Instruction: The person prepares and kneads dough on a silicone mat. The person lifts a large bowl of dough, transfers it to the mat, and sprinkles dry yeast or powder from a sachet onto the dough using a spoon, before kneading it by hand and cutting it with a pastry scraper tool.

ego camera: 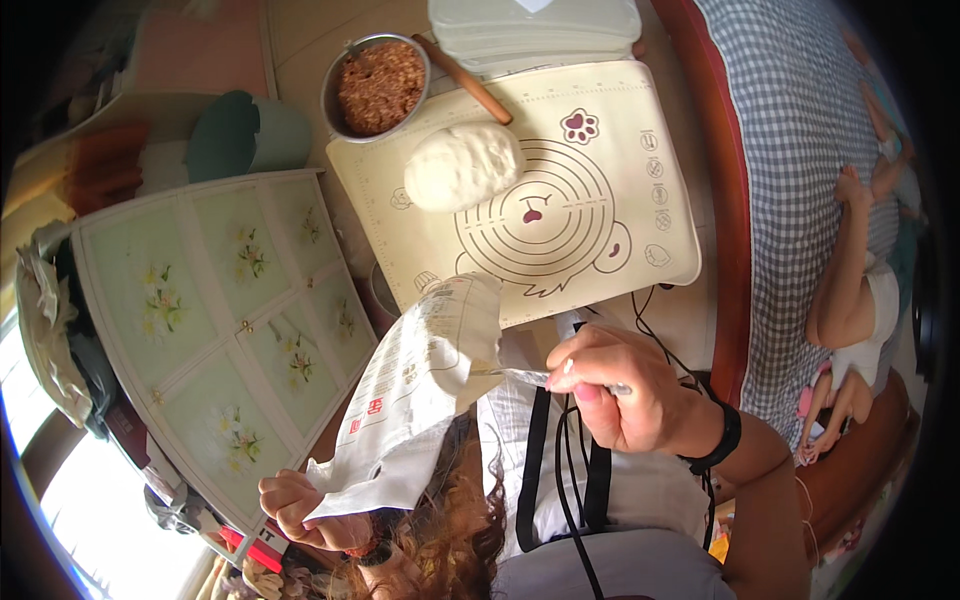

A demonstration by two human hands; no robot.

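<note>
My left hand (pixel 304 510) grips the bottom end of a white printed bag (pixel 420 375), which looks like a flour bag and is tilted with its torn mouth toward my right hand. In my right hand (pixel 622 390) is the handle of a metal spoon (pixel 517 373); its far end sits at the mouth of the bag, partly hidden. White specks cling to my right fingers. Beyond the bag, a large lump of white dough (pixel 465 166) rests on a cream silicone kneading mat (pixel 637 225) with printed rings. A metal bowl of minced filling (pixel 381 88) stands at the mat's far left corner.
A wooden rolling pin (pixel 465 79) lies across the mat's far edge, near stacked translucent plastic boxes (pixel 536 34). A flowered cabinet (pixel 225 330) stands left. At right is a bed with a checked cover (pixel 787 187), where people lie. Black cables (pixel 574 465) hang before me.
</note>
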